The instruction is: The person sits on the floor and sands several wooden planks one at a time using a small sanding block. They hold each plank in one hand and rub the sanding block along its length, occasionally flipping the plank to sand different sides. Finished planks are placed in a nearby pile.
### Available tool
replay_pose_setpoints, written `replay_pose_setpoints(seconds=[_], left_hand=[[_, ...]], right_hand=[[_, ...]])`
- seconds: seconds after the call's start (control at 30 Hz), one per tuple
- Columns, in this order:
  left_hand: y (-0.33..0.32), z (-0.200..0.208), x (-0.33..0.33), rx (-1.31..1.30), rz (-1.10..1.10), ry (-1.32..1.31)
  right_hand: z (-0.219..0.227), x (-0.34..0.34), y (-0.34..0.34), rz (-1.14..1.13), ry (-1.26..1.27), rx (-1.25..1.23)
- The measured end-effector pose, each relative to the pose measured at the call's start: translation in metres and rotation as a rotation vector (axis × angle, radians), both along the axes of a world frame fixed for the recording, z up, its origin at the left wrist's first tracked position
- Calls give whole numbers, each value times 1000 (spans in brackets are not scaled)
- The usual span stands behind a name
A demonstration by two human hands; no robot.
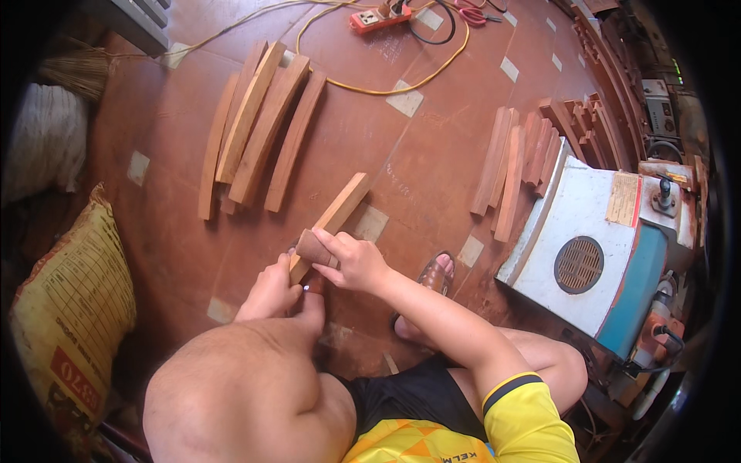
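Note:
My left hand [272,288] is closed round the lower end of a wooden strip [344,199], which slants up and away to the right above the tiled floor. In my right hand [356,261] is a curved piece of brown sandpaper [315,248], pressed on the strip just beyond the left hand. The thumb and fingers of the right hand pinch the sheet's edge. Part of the strip is hidden beneath the sandpaper, and its near end is partly covered by the left fingers. My sandalled right foot [434,282] rests on the floor to the right.
Several curved wooden pieces [266,127] lie at the far left, with more strips [509,177] at the right. A white and teal machine [575,231] stands at right. Beyond are an orange power strip [378,18] and yellow cable [370,92]. A printed sack [73,309] stands left.

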State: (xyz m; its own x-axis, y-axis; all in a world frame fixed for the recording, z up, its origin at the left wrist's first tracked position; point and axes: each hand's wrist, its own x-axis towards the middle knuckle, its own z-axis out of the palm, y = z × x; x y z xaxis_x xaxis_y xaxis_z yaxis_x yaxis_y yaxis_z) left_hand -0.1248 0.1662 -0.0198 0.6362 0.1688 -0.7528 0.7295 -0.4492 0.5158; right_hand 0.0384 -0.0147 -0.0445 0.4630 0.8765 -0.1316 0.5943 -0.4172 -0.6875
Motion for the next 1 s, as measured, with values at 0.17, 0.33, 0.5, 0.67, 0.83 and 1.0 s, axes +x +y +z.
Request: replay_pose_setpoints(seconds=[0.17, 0.33, 0.5, 0.67, 0.83, 1.0], left_hand=[[-3, 7, 13, 0, 2, -9], [0, 5, 9, 5, -2, 17], [-1, 3, 5, -24, 1, 10], [7, 11, 8, -58, -21, 41], [0, 1, 0, -79, 65, -11], [-3, 10, 10, -124, 86, 2]], right_hand=[[-22, 62, -5, -437, -86, 7], [-30, 38, -6, -285, -136, 106], [-22, 39, -15, -159, -192, 42], [-29, 69, -1, -537, -103, 50], [-12, -4, -17, -62, -8, 103], [-42, 64, -7, -474, -126, 42]])
